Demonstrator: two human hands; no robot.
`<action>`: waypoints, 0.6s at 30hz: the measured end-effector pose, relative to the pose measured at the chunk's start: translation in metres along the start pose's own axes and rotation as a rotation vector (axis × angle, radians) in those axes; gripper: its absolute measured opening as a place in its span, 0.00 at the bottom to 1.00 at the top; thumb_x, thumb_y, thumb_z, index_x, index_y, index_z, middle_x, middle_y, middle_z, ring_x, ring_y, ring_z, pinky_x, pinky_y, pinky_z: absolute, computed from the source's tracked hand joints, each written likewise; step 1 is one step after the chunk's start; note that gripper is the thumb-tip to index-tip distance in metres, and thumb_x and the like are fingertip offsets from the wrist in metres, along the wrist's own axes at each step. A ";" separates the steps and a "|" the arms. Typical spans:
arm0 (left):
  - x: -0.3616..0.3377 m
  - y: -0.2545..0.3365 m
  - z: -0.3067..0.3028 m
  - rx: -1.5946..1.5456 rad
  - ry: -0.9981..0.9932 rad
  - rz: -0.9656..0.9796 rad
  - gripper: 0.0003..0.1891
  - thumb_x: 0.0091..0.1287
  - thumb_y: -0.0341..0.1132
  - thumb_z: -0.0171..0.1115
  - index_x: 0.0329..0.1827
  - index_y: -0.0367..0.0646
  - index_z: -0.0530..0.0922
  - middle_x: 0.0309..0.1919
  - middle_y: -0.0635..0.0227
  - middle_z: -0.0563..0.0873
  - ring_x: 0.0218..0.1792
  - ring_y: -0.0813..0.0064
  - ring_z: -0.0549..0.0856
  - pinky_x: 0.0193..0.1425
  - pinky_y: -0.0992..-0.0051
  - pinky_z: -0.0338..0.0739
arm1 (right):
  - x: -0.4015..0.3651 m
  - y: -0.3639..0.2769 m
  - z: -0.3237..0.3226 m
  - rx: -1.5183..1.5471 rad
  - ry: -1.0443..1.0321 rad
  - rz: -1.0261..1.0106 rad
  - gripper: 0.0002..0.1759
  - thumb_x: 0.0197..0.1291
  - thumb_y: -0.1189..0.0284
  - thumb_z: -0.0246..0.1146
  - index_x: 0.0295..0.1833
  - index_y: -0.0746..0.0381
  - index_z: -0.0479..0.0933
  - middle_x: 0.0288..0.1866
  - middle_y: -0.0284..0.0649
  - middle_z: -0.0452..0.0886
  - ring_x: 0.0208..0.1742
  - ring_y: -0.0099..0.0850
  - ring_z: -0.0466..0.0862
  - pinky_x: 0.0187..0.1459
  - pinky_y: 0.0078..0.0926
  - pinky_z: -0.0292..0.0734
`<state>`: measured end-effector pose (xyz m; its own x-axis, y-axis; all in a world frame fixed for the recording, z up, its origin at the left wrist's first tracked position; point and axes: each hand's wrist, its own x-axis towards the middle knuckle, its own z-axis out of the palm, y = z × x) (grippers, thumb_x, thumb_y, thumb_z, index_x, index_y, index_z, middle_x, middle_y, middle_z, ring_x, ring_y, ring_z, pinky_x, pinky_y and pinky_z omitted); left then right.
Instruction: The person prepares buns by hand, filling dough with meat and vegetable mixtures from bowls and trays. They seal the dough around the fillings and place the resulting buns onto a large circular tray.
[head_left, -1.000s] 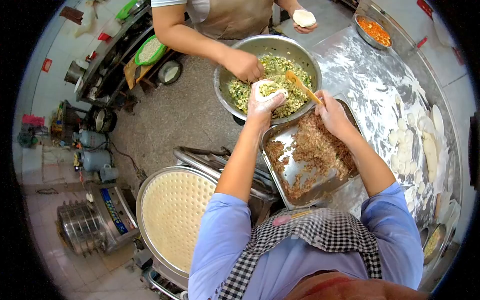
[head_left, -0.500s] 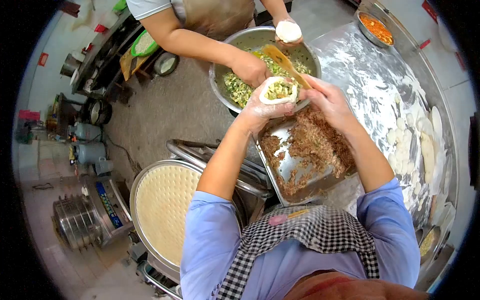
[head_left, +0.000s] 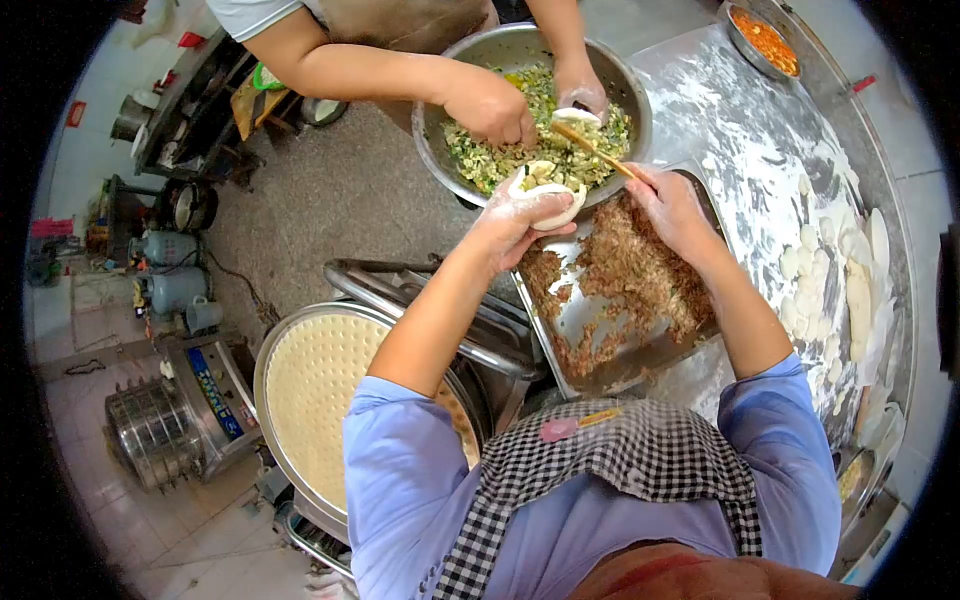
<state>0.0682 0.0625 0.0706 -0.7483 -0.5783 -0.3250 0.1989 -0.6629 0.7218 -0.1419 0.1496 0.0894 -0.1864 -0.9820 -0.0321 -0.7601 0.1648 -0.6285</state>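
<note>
Cupped in my left hand (head_left: pixel 512 225) is a dough wrapper (head_left: pixel 562 212) with chopped green and yellow filling heaped in it. My right hand (head_left: pixel 672 208) grips the handle of a wooden spatula (head_left: pixel 600 152), whose blade reaches left over the filling bowl. Beneath lies a big metal bowl (head_left: pixel 428 140) of chopped vegetable filling (head_left: pixel 475 165). Below both hands is a steel tray (head_left: pixel 560 365) with brown minced filling (head_left: pixel 640 280). A co-worker's hand (head_left: pixel 490 108) dips into the bowl, while the other hand (head_left: pixel 580 85) holds a white wrapper (head_left: pixel 577 116) there.
To the right, a floured steel table (head_left: pixel 700 110) carries dough pieces (head_left: pixel 808 280) and a long dough roll (head_left: pixel 857 310). A bowl of orange shreds (head_left: pixel 764 42) stands at its far end. A round perforated steamer tray (head_left: pixel 330 400) and a metal rail (head_left: pixel 430 320) are at left.
The spatula has swung lower and its blade looks edge-on over the bowl. My left hand has tilted the filled wrapper. The co-worker's wrapper hand has come down into the bowl.
</note>
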 end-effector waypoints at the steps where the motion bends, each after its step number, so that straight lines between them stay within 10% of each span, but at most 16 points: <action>1: -0.001 -0.001 0.004 -0.011 -0.028 0.049 0.23 0.56 0.27 0.64 0.54 0.38 0.68 0.45 0.62 0.79 0.44 0.69 0.81 0.42 0.69 0.83 | -0.005 -0.006 0.004 0.121 -0.017 0.002 0.17 0.63 0.67 0.53 0.54 0.62 0.74 0.25 0.42 0.75 0.28 0.28 0.74 0.35 0.25 0.70; 4: -0.005 0.000 0.019 -0.033 -0.030 0.085 0.24 0.55 0.26 0.64 0.55 0.40 0.67 0.46 0.65 0.78 0.45 0.72 0.80 0.42 0.71 0.82 | -0.018 -0.018 0.009 0.380 -0.033 -0.063 0.17 0.63 0.64 0.53 0.52 0.63 0.74 0.23 0.36 0.73 0.26 0.23 0.72 0.32 0.23 0.68; 13: -0.007 -0.006 0.000 -0.076 0.167 0.019 0.20 0.57 0.27 0.63 0.52 0.39 0.70 0.45 0.62 0.80 0.42 0.69 0.83 0.38 0.71 0.84 | 0.003 -0.005 0.006 -0.008 0.049 -0.068 0.13 0.62 0.66 0.53 0.45 0.63 0.75 0.29 0.54 0.77 0.34 0.50 0.78 0.37 0.41 0.71; 18: -0.046 -0.009 0.037 -0.046 -0.093 0.231 0.25 0.55 0.29 0.66 0.56 0.40 0.67 0.45 0.65 0.79 0.45 0.74 0.80 0.47 0.71 0.78 | -0.042 -0.048 0.013 1.066 -0.190 0.123 0.21 0.55 0.62 0.65 0.49 0.66 0.74 0.26 0.24 0.71 0.22 0.11 0.61 0.20 0.11 0.53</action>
<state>0.0770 0.1124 0.1016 -0.7345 -0.6718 -0.0956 0.3983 -0.5409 0.7408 -0.0897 0.1815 0.1106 -0.0556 -0.9776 -0.2030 0.2049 0.1878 -0.9606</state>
